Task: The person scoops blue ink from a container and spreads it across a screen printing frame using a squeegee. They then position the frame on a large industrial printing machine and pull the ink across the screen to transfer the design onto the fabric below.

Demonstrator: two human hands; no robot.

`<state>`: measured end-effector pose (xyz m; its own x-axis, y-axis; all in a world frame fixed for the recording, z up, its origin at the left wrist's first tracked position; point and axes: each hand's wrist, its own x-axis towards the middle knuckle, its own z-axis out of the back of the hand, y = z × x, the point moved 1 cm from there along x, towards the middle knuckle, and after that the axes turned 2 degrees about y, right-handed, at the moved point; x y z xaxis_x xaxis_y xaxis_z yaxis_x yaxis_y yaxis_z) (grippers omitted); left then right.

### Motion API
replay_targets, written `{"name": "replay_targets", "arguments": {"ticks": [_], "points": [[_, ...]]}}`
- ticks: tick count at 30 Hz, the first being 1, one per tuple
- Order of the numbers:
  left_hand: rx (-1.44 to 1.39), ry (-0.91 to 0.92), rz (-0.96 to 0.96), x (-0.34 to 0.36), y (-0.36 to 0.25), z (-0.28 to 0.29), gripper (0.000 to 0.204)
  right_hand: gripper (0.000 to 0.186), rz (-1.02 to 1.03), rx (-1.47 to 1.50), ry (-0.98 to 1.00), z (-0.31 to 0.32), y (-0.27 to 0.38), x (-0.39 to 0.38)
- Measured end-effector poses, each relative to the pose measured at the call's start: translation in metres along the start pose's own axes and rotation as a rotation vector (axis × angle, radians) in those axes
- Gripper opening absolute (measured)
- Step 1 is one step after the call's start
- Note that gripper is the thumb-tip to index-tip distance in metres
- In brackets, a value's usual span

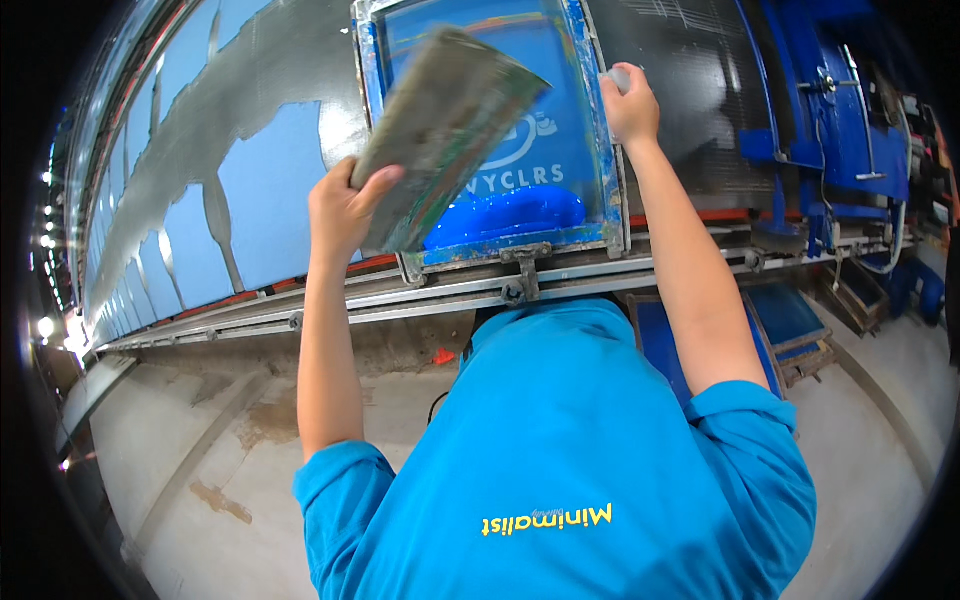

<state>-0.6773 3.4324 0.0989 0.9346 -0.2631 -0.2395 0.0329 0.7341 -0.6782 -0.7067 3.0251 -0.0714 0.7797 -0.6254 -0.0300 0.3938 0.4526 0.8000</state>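
My left hand is closed round the left side of a wide, ink-smeared grey-green squeegee, lifted at a tilt over a screen-printing frame and hiding part of it. The blue mesh carries a pale logo and lettering, and a pool of bright blue ink lies along its near end. At the frame's upper right, my right hand grips a small light grey handle with curled fingers.
A long dark table bears light blue pieces on the left. A metal rail runs along its near edge. Blue machinery stands at the right. Several spare screens sit low beside my body, above the grey floor.
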Motion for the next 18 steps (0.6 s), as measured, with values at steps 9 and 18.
{"name": "replay_targets", "arguments": {"ticks": [9, 18], "points": [[0.527, 0.298, -0.355, 0.043, -0.042, -0.055, 0.065, 0.053, 0.4, 0.096, 0.346, 0.075, 0.099, -0.043], [0.533, 0.429, -0.263, 0.028, -0.03, -0.042, 0.051, 0.032, 0.455, -0.27, 0.725, 0.06, 0.094, -0.096]]}}
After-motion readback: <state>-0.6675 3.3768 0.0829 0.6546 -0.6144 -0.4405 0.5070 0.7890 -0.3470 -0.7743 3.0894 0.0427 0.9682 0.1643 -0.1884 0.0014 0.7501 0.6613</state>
